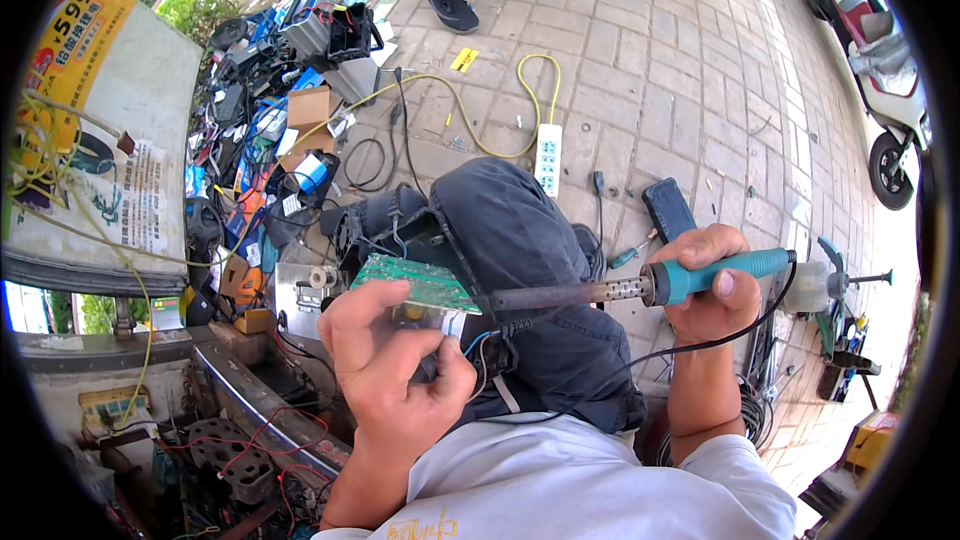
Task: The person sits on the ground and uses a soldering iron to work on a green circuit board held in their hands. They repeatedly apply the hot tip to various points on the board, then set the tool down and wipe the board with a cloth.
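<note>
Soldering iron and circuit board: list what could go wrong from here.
1. The soldering iron tip points toward the left hand gripping the green circuit board; a slip could burn those fingers.
2. The board is held over the person's knee, so hot solder could drip onto the trousers.
3. The iron's black cord drapes across the lap and could snag, jerking the right hand.

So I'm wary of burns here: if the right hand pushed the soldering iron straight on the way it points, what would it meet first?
Probably the green circuit board held by the left hand; the right hand aims the soldering iron toward its edge, though depth is unclear.
</note>
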Motion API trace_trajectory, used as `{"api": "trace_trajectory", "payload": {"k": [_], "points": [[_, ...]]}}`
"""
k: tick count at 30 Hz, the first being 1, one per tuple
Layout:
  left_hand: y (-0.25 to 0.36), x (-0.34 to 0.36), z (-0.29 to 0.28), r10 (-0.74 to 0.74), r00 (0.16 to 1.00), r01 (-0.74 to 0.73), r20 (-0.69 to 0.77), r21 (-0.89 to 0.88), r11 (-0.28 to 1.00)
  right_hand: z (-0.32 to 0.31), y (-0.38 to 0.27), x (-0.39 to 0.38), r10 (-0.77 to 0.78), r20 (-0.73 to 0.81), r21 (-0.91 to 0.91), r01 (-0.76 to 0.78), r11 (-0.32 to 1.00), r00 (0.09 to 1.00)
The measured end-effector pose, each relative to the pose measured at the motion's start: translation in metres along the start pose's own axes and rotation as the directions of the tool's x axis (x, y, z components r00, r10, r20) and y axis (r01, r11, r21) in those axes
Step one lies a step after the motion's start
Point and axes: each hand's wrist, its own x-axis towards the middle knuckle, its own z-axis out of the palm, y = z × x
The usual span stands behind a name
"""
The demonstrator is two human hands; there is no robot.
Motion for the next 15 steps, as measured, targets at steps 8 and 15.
{"api": "trace_trajectory", "payload": {"k": [8,15], "points": [[0.0,0.002,-0.001,0.013,1.0,-0.013,0.007,0.02,1.0,0.01,0.002,0.008,0.074,-0.082,0.117,-0.064,0.991,0.994],[0.001,0.003,0.0,0.018,1.0,-0.018,0.003,0.03,0.999,0.002,0.005,0.005,0.079,-0.051,0.054,-0.076,0.996,0.996]]}}
